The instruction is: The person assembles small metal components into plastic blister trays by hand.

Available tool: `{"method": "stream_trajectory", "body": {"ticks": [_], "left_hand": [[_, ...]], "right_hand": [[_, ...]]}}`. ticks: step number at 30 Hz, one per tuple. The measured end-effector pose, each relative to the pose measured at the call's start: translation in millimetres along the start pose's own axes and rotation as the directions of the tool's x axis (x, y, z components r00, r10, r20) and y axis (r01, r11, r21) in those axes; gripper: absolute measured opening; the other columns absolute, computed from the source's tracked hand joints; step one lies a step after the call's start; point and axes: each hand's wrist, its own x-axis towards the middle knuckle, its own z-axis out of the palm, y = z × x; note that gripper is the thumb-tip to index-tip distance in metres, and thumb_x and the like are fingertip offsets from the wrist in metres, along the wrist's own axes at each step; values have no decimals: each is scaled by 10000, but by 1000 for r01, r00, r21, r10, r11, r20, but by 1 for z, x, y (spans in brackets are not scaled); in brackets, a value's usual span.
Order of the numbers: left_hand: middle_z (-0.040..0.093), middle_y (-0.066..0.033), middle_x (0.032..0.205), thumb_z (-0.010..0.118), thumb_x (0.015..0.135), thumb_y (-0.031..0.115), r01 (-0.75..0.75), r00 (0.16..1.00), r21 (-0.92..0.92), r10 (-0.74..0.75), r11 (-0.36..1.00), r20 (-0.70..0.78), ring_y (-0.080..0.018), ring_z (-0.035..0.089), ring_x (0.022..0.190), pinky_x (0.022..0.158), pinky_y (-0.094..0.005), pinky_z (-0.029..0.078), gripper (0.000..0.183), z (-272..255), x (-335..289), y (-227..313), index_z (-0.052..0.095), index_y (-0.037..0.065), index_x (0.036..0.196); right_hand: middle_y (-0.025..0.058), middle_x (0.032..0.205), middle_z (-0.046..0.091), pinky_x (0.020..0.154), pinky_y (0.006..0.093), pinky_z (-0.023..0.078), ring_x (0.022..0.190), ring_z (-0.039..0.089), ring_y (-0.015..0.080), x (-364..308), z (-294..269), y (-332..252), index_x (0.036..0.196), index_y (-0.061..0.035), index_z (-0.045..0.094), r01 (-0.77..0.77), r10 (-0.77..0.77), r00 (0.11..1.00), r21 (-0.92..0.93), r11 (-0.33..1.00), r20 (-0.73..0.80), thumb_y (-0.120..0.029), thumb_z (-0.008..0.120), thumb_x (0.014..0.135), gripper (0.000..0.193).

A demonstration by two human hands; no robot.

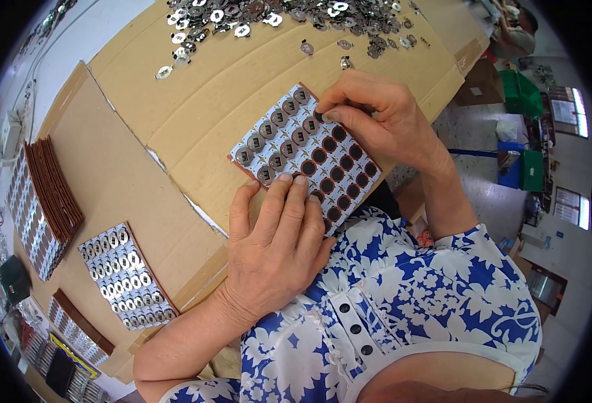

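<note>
A rectangular panel (324, 158) lies tilted on the cardboard in front of me. Two rows of grey metal discs with cut-out centres (277, 162) fill its far left part, while dark round spots (336, 174) show in the rows nearer my body. My left hand (276, 221) rests flat over the panel's near left edge, fingers spread and covering some spots. At the far right edge, my right hand (376, 114) pinches thumb and forefinger together over a dark round spot at the end of the second row. Whatever sits between those fingertips is too small and hidden to make out.
A heap of loose metal pieces (296, 17) spreads across the far side of the cardboard-covered table (195, 121). To the left are a filled panel (128, 275), a stack of panels (47, 201) and another small stack (77, 329). A person (516, 37) is at the far right.
</note>
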Motion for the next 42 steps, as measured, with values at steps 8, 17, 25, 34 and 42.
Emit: {"method": "stream_trajectory", "body": {"ticks": [8,17,25,34,42], "left_hand": [[700,-241,1403,864,874,375,1,1000,6,-1,1000,5,-413,668,1324,1129,-623,465,589,-1,0,-1,752,-34,1283],[712,-250,1408,863,830,299,14,1000,-15,-14,1000,-3,-386,665,1365,1154,-646,465,538,1,2,2,758,-34,1238],[704,-249,1406,868,846,320,5,1000,-15,-5,1000,-7,-402,667,1339,1132,-637,470,556,1,2,1,750,-37,1255],[697,-254,1415,869,862,314,5,1000,-6,-5,1000,7,-409,658,1349,1142,-642,461,560,0,3,5,735,-37,1278],[709,-264,1393,883,835,289,11,1000,-18,-11,1000,-18,-404,662,1350,1140,-658,464,573,-1,5,4,731,-47,1273]], "right_hand": [[83,922,741,741,319,559,833,707,171,-5,13,8,1090,-3,775,86,-85,996,25,996,-33,7,793,987,105],[53,932,759,642,278,541,707,680,111,-21,43,10,1105,-14,775,-65,97,940,108,992,-327,-5,837,977,143],[50,891,698,638,304,516,734,664,133,-18,33,13,1072,-13,791,47,-43,960,9,999,-278,-8,855,962,128],[77,939,668,665,295,494,800,650,162,-27,34,10,1189,-1,822,128,-170,953,-175,976,-252,89,768,971,243],[100,984,726,751,354,593,804,752,243,4,3,26,1167,-29,805,-51,-81,889,-273,961,-452,-43,807,972,195]]}}
